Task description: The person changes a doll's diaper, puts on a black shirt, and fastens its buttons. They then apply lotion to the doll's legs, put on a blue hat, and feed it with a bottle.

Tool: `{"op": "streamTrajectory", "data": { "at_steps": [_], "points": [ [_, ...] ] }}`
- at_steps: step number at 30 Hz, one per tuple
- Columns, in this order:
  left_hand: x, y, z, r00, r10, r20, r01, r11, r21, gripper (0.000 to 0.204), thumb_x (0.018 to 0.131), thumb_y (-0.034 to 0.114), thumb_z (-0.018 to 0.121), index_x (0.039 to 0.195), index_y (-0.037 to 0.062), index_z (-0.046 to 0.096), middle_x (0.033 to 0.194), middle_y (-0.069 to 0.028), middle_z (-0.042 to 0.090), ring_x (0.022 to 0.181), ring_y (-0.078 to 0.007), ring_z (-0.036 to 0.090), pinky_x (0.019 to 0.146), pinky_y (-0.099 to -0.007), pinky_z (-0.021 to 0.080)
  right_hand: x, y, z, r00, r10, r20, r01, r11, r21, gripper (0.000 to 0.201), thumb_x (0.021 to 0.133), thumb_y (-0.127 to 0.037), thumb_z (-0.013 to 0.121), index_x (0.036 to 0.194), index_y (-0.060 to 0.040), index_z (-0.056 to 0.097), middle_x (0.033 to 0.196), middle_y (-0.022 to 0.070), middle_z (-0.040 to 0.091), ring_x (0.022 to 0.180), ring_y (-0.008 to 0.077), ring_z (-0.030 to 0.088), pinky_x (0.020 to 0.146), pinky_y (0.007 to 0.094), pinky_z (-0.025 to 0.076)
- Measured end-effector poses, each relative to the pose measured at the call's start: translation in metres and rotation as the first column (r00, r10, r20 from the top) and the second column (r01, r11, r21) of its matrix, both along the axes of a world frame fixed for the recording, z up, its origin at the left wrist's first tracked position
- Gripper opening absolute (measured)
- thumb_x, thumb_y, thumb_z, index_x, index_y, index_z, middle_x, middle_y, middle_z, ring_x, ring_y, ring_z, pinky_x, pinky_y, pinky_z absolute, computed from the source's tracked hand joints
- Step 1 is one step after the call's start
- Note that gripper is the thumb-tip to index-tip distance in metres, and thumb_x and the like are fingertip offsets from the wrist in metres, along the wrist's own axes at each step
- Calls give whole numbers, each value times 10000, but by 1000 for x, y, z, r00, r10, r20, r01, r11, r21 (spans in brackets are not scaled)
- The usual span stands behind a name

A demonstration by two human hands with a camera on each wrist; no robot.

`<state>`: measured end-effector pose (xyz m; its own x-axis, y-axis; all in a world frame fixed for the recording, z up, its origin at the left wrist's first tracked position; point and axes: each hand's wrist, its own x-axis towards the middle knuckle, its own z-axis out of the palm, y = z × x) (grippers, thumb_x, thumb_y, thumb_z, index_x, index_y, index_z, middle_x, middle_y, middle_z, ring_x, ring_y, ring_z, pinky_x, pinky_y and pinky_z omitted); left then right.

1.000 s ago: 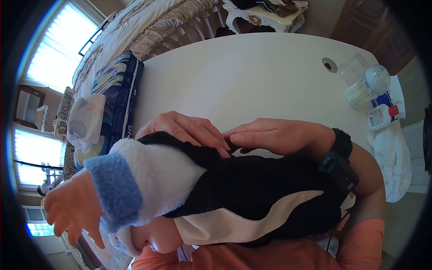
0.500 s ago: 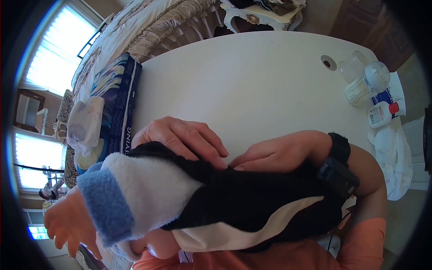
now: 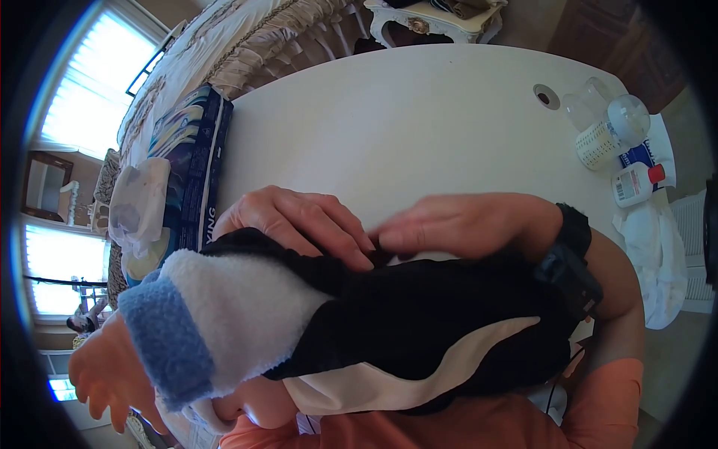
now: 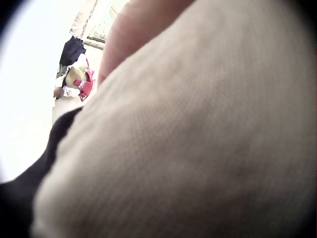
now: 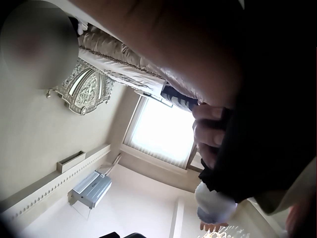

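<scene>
A baby doll in a fuzzy white sleeve with a blue cuff lies sideways against the person's orange shirt. Its bare hand sticks out at the lower left. Black cloth with a cream band covers its body. My left hand lies over the cloth's far edge; in the right wrist view its fingers curl round the cloth. Close by, my right hand, blurred at the fingertips, pinches dark cloth at the same edge. Pale fabric fills most of the left wrist view.
The white table spreads out beyond the hands. At its left stand a dark blue package and a plastic-wrapped pack. Baby bottles, a red-capped white bottle and white cloth are at the right.
The right hand dipped to the cloth's edge beside the left fingers, then rose again, blurred by motion. The left hand has shifted slightly. The doll's arm sits a little farther left in view.
</scene>
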<state>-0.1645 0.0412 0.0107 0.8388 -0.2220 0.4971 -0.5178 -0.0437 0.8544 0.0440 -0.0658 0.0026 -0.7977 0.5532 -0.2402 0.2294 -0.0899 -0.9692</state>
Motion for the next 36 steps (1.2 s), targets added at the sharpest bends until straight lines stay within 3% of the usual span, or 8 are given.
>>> {"op": "streamTrajectory", "data": {
  "at_steps": [4,7,14,20,22,26,28,36],
  "points": [
    [0,-2,0,1000,20,3,-20,1000,-6,278,751,200,653,997,82,600,998,-217,580,947,-382,542,917,-453,343,-1,1,-12,968,-246,-53,243,969,-53,434,917,-356,348,1097,-1,522,1048,104,551,963,161,485,849,283,370],
    [0,0,1,1000,8,-14,-8,1000,0,281,754,198,649,1004,81,597,999,-216,580,952,-381,540,920,-451,341,-1,-3,-3,998,66,15,-67,981,182,452,928,-318,339,1188,37,442,1072,144,542,1004,181,497,904,262,351],
    [0,0,1,1000,-13,-1,13,1000,9,289,759,192,645,1017,76,590,1011,-218,575,967,-381,532,931,-448,331,-1,0,-13,971,-231,-64,223,968,-114,421,921,-328,347,1128,4,501,1073,117,543,1016,206,479,902,301,345],
    [0,0,1,1000,-14,2,14,1000,11,289,760,193,642,1019,74,590,1014,-220,572,968,-382,531,924,-445,340,-3,-5,-2,995,93,38,-101,905,412,437,927,-315,350,1165,32,467,1063,126,551,995,174,502,866,275,380],
    [0,0,1,1000,-14,7,14,1000,26,288,760,194,642,1017,73,591,1012,-221,573,964,-382,533,918,-445,345,-3,-3,-1,996,-90,13,90,993,-81,413,926,-303,354,1144,22,484,1027,123,565,979,183,510,860,279,378],
    [1,-1,0,1000,-13,-1,13,1000,-15,284,751,189,652,1006,77,597,1006,-224,575,953,-383,539,907,-449,354,-5,-1,-10,958,-270,-95,267,963,-46,392,928,-295,352,1100,22,505,953,120,579,922,184,520,827,284,384],
    [0,-1,1,1000,-14,-18,13,1000,-26,283,748,187,656,1003,79,598,1003,-224,577,949,-383,541,903,-450,356,-3,-2,-1,998,64,6,-63,969,239,401,930,-293,344,1109,32,496,956,125,576,908,176,518,827,278,384],
    [0,-3,0,1000,21,-7,-21,999,-33,270,751,189,653,993,78,602,996,-227,578,933,-386,547,875,-455,369,-6,-1,-11,969,-213,-126,209,977,-43,443,915,-360,355,1098,6,525,1055,142,558,990,216,498,884,303,351]
  ]
}}
